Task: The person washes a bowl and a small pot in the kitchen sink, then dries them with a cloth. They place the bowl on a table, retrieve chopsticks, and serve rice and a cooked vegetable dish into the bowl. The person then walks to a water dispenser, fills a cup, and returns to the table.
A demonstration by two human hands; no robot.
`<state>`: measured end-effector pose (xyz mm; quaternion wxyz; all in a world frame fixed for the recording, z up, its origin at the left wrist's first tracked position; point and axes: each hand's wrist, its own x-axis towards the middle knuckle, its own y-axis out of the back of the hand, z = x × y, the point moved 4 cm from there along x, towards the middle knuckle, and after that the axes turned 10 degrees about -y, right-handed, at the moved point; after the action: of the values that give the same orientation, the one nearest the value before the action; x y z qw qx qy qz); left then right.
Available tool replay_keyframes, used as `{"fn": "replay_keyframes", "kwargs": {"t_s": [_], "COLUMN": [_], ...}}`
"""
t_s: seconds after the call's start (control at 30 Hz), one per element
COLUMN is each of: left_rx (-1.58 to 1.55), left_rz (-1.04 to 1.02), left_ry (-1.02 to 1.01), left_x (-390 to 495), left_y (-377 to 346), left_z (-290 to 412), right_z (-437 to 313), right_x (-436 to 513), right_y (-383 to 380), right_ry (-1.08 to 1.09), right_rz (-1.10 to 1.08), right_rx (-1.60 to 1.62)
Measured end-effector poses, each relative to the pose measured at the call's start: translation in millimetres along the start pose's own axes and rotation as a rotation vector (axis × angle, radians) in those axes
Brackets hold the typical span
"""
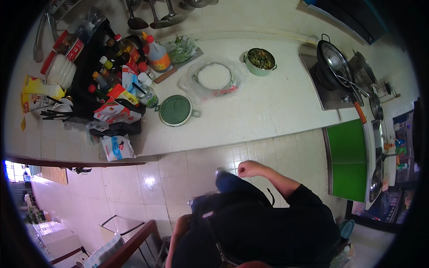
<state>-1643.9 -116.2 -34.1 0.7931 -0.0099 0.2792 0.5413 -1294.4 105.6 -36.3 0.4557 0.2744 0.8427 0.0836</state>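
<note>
My right hand [249, 169] hangs over the tiled floor in front of the counter, fingers curled in, with nothing showing in it. Low beside my body is my left hand [182, 223], its fingers largely hidden by dark clothing. On the white counter [261, 104] before me stands a pot with a green lid [175, 110]. A round metal container of white rice [214, 76] rests on or in a clear plastic bag [191, 87]. To its right, a light green pot [260, 72] holds cooked leafy greens [259, 59].
Sauce bottles [159, 55] and seasoning bags [115, 110] crowd the counter's left end. Near them, bagged green vegetables [182, 49] lie beside a wooden-handled knife [166, 75]. A wok [321, 63] sits on the stove [330, 102] at right. A dark red railing [137, 243] stands behind at left.
</note>
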Motion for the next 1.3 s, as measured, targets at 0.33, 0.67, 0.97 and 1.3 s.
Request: {"fn": "replay_keyframes", "kwargs": {"t_s": [0.33, 0.67, 0.97, 1.3], "left_rx": [-0.194, -0.311, -0.863, -1.081], "left_rz": [0.280, 0.340, 0.795, 1.360], "left_ry": [0.239, 0.028, 0.337, 0.289], "left_x": [8.6, 23.6, -133.1, -273.3], "left_y": [-5.9, 32.6, 74.7, 246.7], "left_z": [30.3, 43.4, -105.3, -196.9], "right_z": [-33.5, 9.4, -223.8, -475.1], "right_x": [26.2, 33.6, 159.3, 207.2], "right_y": [32.8, -32.0, -162.1, -324.2], "right_ry": [0.057, -0.396, 0.028, 0.404], "right_rz": [0.210, 0.031, -0.268, -0.583], "right_rx": [-0.008, 0.288, -0.299, -0.340]}}
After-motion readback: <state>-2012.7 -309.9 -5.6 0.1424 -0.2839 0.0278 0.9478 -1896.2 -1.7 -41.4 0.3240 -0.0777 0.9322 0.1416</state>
